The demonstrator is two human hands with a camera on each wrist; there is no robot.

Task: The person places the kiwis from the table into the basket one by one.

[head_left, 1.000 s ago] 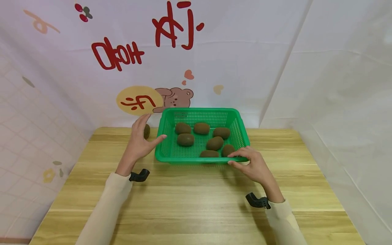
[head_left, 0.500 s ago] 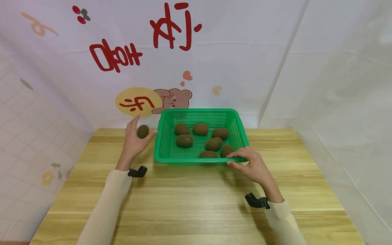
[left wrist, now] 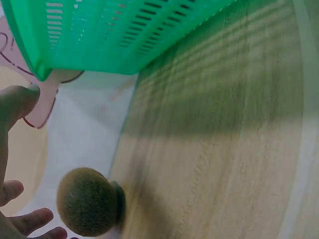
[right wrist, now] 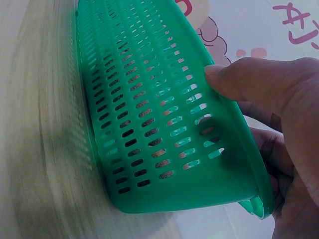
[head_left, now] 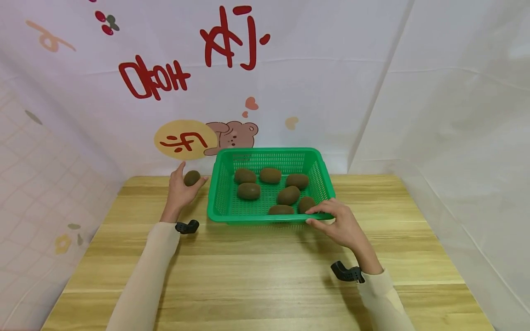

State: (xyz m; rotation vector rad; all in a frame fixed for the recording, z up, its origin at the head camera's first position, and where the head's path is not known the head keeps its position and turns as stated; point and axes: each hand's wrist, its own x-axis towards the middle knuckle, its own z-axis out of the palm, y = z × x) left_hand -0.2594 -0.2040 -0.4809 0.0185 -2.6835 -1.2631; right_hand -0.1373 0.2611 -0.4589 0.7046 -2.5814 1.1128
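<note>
A brown kiwi (head_left: 192,178) lies on the table left of the green plastic basket (head_left: 244,219). My left hand (head_left: 180,195) is spread around that kiwi, the fingers on its left and the thumb on its right. In the left wrist view the thumb (left wrist: 20,102) stands well apart from the kiwi (left wrist: 87,201), while the fingertips are close to it; contact is unclear. My right hand (head_left: 341,226) pinches the basket's near right rim, thumb outside and fingers inside, as the right wrist view shows on the basket (right wrist: 174,196). Several kiwis (head_left: 270,175) lie in the basket.
The wooden table (head_left: 256,271) runs up to a printed white cloth backdrop (head_left: 327,92) just behind the basket. Another white cloth (head_left: 468,151) hangs along the right side. A black wrist mount (head_left: 188,226) sits on the left forearm, another (head_left: 347,272) on the right.
My left hand has moved left from beside the basket's rim to around the loose kiwi, which now shows between thumb and fingers. The right hand keeps its hold on the rim.
</note>
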